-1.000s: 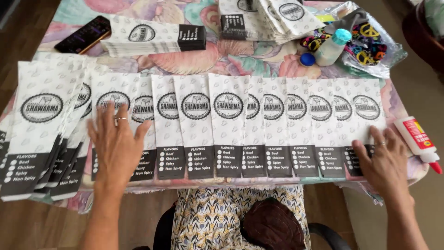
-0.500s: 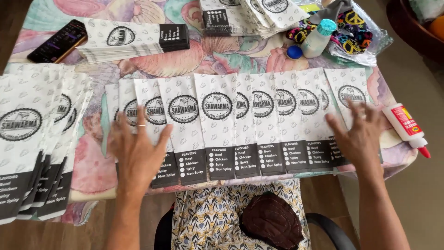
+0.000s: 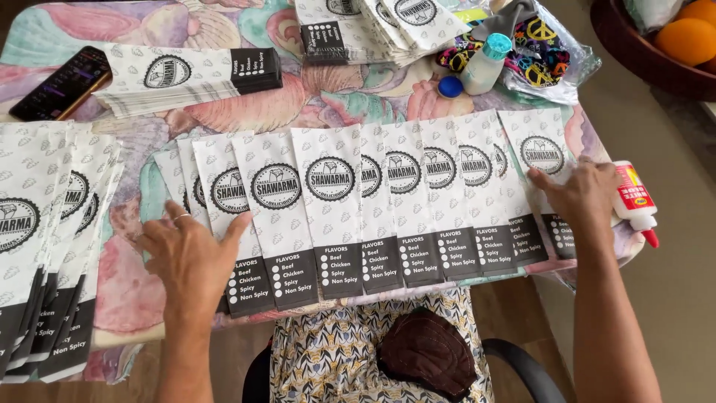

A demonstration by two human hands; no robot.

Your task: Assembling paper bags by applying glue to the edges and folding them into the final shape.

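Moved: both hands pushed the fanned paper bags [image 3: 350,201] closer together.
Left hand [image 3: 190,254]: flat, fingers spread, on bags.
Right hand [image 3: 578,195]: flat on bags, glue bottle [image 3: 634,200] just beside.

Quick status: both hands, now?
Left hand: open, flat on the fanned row of white paper food bags.
Right hand: open, pressing the row's right end, holding nothing.

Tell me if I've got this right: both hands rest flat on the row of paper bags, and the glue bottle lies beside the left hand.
Not quite. In the head view the glue bottle lies beside the right hand, not the left hand. Both hands do rest flat on the row of paper bags.
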